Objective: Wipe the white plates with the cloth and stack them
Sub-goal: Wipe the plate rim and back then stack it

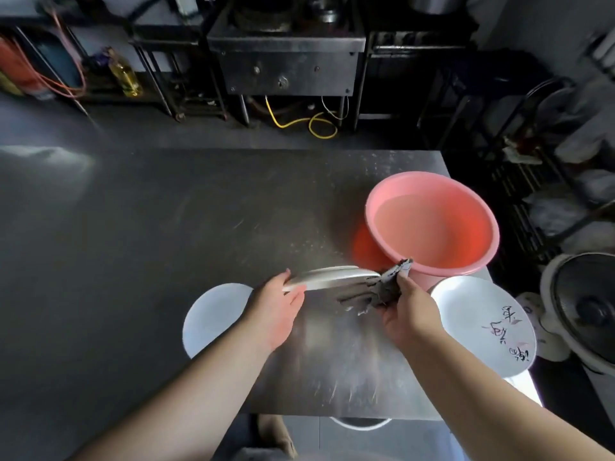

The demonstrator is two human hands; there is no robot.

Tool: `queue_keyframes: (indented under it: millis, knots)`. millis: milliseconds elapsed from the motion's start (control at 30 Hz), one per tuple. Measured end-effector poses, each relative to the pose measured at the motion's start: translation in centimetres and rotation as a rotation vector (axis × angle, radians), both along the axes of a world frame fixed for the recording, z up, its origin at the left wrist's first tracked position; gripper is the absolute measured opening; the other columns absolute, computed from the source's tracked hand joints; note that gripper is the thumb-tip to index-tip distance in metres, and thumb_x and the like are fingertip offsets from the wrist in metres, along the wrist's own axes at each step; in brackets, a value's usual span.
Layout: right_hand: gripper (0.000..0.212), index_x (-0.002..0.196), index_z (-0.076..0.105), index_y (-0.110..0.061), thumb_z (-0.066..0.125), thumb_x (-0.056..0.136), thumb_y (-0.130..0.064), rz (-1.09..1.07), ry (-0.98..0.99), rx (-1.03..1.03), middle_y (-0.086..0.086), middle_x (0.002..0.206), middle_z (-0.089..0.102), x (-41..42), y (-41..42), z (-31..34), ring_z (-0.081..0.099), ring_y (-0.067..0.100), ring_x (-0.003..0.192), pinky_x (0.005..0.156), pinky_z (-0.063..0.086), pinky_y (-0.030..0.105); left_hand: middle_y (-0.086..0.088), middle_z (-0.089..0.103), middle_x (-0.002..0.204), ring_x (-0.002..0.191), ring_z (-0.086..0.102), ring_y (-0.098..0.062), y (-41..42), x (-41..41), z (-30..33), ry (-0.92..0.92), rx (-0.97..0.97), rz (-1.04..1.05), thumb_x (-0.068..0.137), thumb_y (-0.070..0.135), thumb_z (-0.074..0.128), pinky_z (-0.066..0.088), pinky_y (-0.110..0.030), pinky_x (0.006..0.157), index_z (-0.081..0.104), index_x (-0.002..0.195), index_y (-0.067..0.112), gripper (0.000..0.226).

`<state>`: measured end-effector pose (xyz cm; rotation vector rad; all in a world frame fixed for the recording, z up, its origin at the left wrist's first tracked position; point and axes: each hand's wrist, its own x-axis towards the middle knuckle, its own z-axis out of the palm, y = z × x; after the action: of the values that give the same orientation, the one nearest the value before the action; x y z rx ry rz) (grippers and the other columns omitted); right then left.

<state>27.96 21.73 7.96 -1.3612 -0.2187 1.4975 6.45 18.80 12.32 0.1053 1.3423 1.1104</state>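
Note:
Above the steel table (166, 227) my left hand (278, 309) holds a white plate (332, 277) by its left rim, tilted nearly edge-on. My right hand (407, 311) grips a grey cloth (376, 291) bunched against the plate's right edge and underside. A plain white plate (213, 317) lies flat on the table to the left, partly behind my left forearm. Another white plate with dark writing (482, 324) lies at the right, near the table's edge.
A pink basin (432, 221) holding water stands at the back right of the table, just beyond the held plate. A fan (585, 307) stands off the table's right side. Stoves and racks line the far wall.

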Motion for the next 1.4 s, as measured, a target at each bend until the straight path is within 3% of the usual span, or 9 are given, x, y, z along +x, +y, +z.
queue_keyframes:
  millis: [67, 167, 267, 367, 467, 700, 1067, 1267, 1400]
  knots:
    - [0.036, 0.107, 0.077, -0.008, 0.048, 0.11, -0.03, 0.06, -0.069, 0.178, 0.014, 0.098, 0.078, 0.7, 0.7, 2.8, 0.073, 0.029, 0.09, 0.079, 0.059, 0.044, -0.01, 0.064, 0.129, 0.111, 0.067, -0.021, 0.4, -0.3, 1.3, -0.13, 0.136, 0.067, 0.107, -0.004, 0.043, 0.052, -0.027, 0.08, 0.053, 0.138, 0.012, 0.036]
    - [0.046, 0.102, 0.076, -0.016, 0.044, 0.106, -0.049, 0.295, -0.436, 0.408, 0.018, 0.086, 0.072, 1.1, 1.0, 7.2, 0.062, 0.027, 0.075, 0.07, 0.048, 0.042, -0.013, 0.057, 0.149, 0.115, 0.065, -0.022, 1.3, -0.5, 5.3, -0.151, 0.27, 0.023, 0.099, -0.01, 0.046, 0.05, -0.034, 0.086, 0.029, 0.163, 0.014, 0.07]
    - [0.042, 0.08, 0.061, -0.023, 0.04, 0.106, -0.05, 0.264, -0.862, 0.577, -0.005, 0.061, 0.061, 1.3, 1.3, 11.6, 0.055, 0.015, 0.055, 0.055, 0.047, 0.033, -0.013, 0.071, 0.127, 0.111, 0.068, -0.028, 1.3, -0.4, 8.2, -0.185, 0.414, -0.09, 0.09, -0.002, 0.056, 0.058, -0.036, 0.085, 0.055, 0.146, 0.007, 0.056]
    - [0.029, 0.096, 0.066, -0.037, 0.041, 0.109, -0.039, 0.198, -1.12, 0.696, -0.015, 0.076, 0.068, 1.1, 1.7, 16.0, 0.06, 0.005, 0.069, 0.066, 0.047, 0.03, -0.009, 0.075, 0.122, 0.107, 0.073, -0.023, 1.0, 0.3, 11.2, -0.23, 0.531, -0.153, 0.088, 0.006, 0.057, 0.063, -0.034, 0.082, 0.063, 0.138, 0.012, 0.05]
    - [0.035, 0.14, 0.063, -0.028, 0.047, 0.11, -0.032, 0.156, -1.229, 0.805, -0.01, 0.119, 0.074, 0.8, 1.9, 19.4, 0.065, 0.005, 0.11, 0.094, 0.046, 0.016, -0.013, 0.066, 0.141, 0.123, 0.066, -0.028, 0.7, 0.7, 12.7, -0.16, 0.613, -0.217, 0.1, 0.0, 0.047, 0.056, -0.043, 0.099, 0.055, 0.148, 0.015, 0.051]
    - [0.052, 0.162, 0.037, -0.013, 0.043, 0.112, -0.029, 0.746, -1.476, 1.095, 0.005, 0.172, 0.027, -1.3, -1.1, 21.4, 0.016, 0.018, 0.161, 0.13, 0.012, 0.046, -0.017, 0.063, 0.144, 0.126, 0.065, -0.029, -2.0, 3.8, 15.3, -0.159, 0.762, -0.291, 0.099, -0.005, 0.042, 0.055, -0.041, 0.101, 0.051, 0.151, 0.013, 0.056]
    - [0.087, 0.168, 0.001, -0.02, 0.011, 0.098, -0.071, 0.999, -1.811, 1.161, 0.0, 0.174, -0.013, 4.5, -5.7, 21.0, -0.019, 0.018, 0.16, 0.131, -0.006, 0.045, -0.021, 0.057, 0.15, 0.137, 0.056, -0.037, -6.0, 7.1, 15.9, -0.148, 0.784, -0.249, 0.098, -0.002, 0.05, 0.047, -0.049, 0.11, 0.047, 0.155, 0.014, 0.059]
    - [0.089, 0.166, 0.027, -0.014, 0.024, 0.101, -0.075, 0.973, -1.757, 1.306, 0.003, 0.176, 0.009, 6.8, -9.3, 17.8, 0.001, 0.023, 0.163, 0.13, 0.015, 0.054, -0.022, 0.059, 0.147, 0.138, 0.056, -0.041, -7.2, 7.1, 15.8, -0.131, 0.795, -0.142, 0.102, -0.004, 0.04, 0.048, -0.055, 0.111, 0.046, 0.154, 0.012, 0.055]
    - [0.093, 0.167, 0.018, -0.013, 0.019, 0.099, -0.077, 0.869, -1.782, 1.142, 0.003, 0.176, -0.007, 7.4, -7.9, 19.7, -0.013, 0.024, 0.162, 0.13, 0.006, 0.054, -0.021, 0.055, 0.152, 0.14, 0.053, -0.042, -8.9, 8.6, 15.7, -0.111, 0.824, -0.23, 0.097, 0.001, 0.05, 0.045, -0.055, 0.113, 0.046, 0.155, 0.015, 0.059]
